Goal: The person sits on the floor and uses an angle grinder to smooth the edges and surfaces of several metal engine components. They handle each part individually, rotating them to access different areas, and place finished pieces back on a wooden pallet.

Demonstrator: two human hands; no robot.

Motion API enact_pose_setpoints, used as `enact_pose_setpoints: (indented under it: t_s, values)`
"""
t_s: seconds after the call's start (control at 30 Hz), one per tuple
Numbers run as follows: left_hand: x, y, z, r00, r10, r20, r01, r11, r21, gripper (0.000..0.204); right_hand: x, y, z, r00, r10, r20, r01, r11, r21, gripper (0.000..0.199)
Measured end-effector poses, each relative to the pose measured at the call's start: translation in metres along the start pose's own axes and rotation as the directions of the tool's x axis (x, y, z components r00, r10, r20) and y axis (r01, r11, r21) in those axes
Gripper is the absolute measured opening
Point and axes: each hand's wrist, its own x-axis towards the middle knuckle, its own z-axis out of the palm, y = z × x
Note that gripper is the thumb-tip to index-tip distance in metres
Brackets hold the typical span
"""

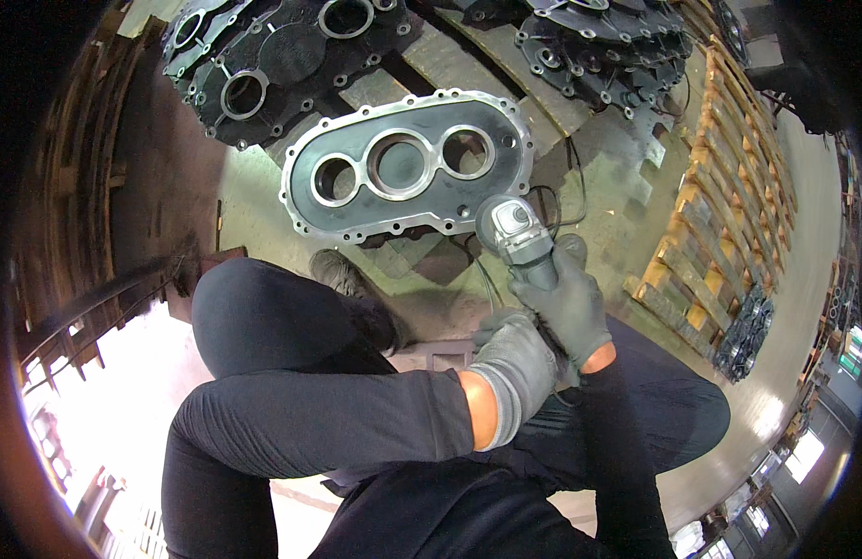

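An angle grinder [524,244] with a silver head is held in both of my grey-gloved hands. My right hand [570,303] is closed round its body, just behind the head. Farther back, my left hand [519,359] is closed round the rear part, which the fingers mostly hide. The grinder's disc is at the lower right edge of an oblong metal cover [356,154]; I cannot tell if it touches. This cover has a dark face, three large round openings and a bright rim with bolt lugs. A black cord runs beside the grinder.
Dark castings [282,61] are piled at the far left, and another stack [603,56] stands at the far right. Wooden pallets [719,196] line the right side, with more dark castings [747,331] near them. My shoe [338,272] is close to the cover's near edge.
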Motion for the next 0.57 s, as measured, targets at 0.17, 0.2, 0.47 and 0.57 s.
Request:
enact_pose_setpoints:
  t_s: [0.17,0.2,0.47,0.57]
  values:
    - [0.004,-0.002,0.017,0.998,0.006,-0.062,0.000,0.996,0.085,0.019,0.015,0.000,-0.007,0.999,-0.013,-0.052,0.009,0.997,-0.072,0.054]
    - [0.004,-0.003,0.017,0.999,0.012,-0.042,-0.007,0.995,0.099,0.019,0.020,-0.002,-0.009,0.998,-0.002,-0.056,-0.001,0.999,-0.053,0.055]
    - [0.000,-0.001,0.000,0.999,0.020,0.030,-0.025,0.983,0.182,0.017,0.058,-0.004,-0.022,0.997,0.016,-0.080,-0.008,0.995,0.104,0.057]
    - [-0.004,-0.004,0.000,1.000,0.020,0.014,-0.022,0.990,0.141,0.019,0.074,-0.016,-0.029,0.999,0.024,-0.044,-0.022,0.998,0.059,0.060]
